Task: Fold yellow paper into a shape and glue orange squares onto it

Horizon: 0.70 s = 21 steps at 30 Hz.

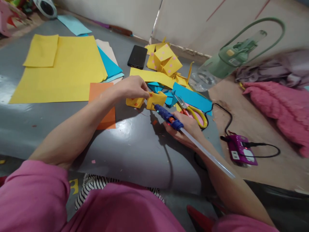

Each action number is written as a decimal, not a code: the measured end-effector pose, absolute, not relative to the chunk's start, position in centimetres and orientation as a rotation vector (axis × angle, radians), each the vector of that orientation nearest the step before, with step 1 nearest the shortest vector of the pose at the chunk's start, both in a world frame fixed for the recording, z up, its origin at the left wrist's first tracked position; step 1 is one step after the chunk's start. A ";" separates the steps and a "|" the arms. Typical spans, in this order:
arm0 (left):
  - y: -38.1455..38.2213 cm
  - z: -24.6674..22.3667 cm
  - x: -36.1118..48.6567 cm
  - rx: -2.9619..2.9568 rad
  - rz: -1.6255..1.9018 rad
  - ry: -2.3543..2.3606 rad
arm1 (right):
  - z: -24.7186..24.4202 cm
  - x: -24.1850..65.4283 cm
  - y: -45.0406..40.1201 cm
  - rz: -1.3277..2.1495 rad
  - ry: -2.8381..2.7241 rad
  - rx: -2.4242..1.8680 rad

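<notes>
My left hand (135, 87) is closed with its fingertips pinching the top edge of a folded yellow paper piece (156, 100). In my right hand (187, 129) is a blue glue gun (169, 118), a long clear glue stick (207, 152) sticking out of its back. The gun's nozzle meets the front face of the yellow piece, or is very near it. Another yellow folded piece with orange spots (135, 102) lies just left, under my left hand. Blue folded paper (169, 98) and yellow-handled scissors (196, 116) lie beyond and right of the glue gun.
Large yellow sheets (70, 67) and an orange sheet (102, 120) lie left. Behind are a black phone (137, 56) and dotted yellow paper boxes (167, 59). A green bottle (223, 59) stands tilted in view at right, near a purple power adapter (241, 149) with cords.
</notes>
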<state>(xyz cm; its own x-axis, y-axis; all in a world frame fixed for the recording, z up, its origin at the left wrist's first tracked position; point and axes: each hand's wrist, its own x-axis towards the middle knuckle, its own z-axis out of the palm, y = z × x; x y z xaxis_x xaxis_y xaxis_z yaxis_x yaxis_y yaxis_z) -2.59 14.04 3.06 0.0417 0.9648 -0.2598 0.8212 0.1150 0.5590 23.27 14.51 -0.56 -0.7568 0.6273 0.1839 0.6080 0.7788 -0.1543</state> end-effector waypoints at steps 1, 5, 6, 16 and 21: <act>14.1 3.1 -2.6 1.736 0.312 1.808 | -0.5 23.3 14.5 0.130 -2.745 -0.966; 14.0 3.1 -2.5 1.743 0.315 1.806 | -0.4 23.2 14.5 0.120 -2.739 -0.962; 14.0 3.1 -2.5 1.743 0.317 1.806 | -0.4 23.1 14.5 0.120 -2.739 -0.961; 13.9 3.0 -2.4 1.730 0.333 1.802 | -0.5 22.9 14.6 0.129 -2.761 -1.024; 13.9 3.1 -2.4 1.734 0.331 1.800 | -0.6 23.0 14.5 0.066 -2.756 -1.010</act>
